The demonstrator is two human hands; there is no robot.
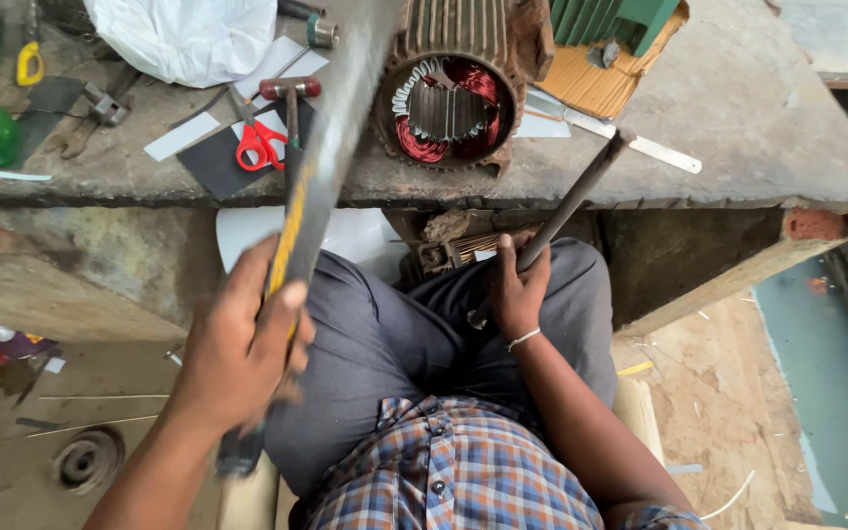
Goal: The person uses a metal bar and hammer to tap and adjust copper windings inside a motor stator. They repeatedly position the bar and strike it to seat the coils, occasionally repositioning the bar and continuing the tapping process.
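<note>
Head view: my left hand [238,348] grips a long flat metal bar [321,172], my right hand [517,290] clasps a dark steel rod [571,206]; rusty motor stator [453,93] on the concrete bench [738,118] looks half-stripped, copper windings remaining.

Seated at a concrete bench [738,108] bearing an open motor [451,93] with red copper windings. Left hand [242,344] wrapped around a blurred flat metal bar [321,167] before the motor; right hand [517,290] gripping a dark rod [576,201] right of it. Red scissors [259,142] left of the motor.
</note>
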